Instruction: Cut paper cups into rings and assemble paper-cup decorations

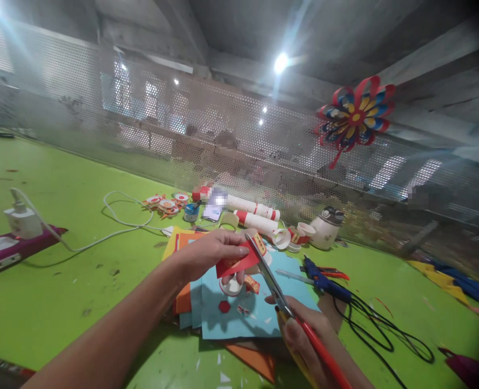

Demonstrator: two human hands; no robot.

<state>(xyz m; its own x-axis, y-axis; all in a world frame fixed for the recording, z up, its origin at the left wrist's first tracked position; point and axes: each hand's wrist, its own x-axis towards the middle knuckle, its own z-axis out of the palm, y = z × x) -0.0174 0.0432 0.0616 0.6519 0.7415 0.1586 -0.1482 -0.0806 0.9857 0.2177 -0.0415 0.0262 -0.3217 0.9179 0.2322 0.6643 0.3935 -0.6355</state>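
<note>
from afar, i see the left hand (217,248) pinch the red card (245,260) above the blue paper (215,323). the right hand (320,325) grips the scissors (277,293), also over the paper. if the card slips, i think they could nip the left hand.

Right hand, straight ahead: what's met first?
Through its steel-bladed scissors, the right hand would likely meet the gold-printed red paper piece held by the left hand; scissors and paper overlap in view, contact unclear.
</note>
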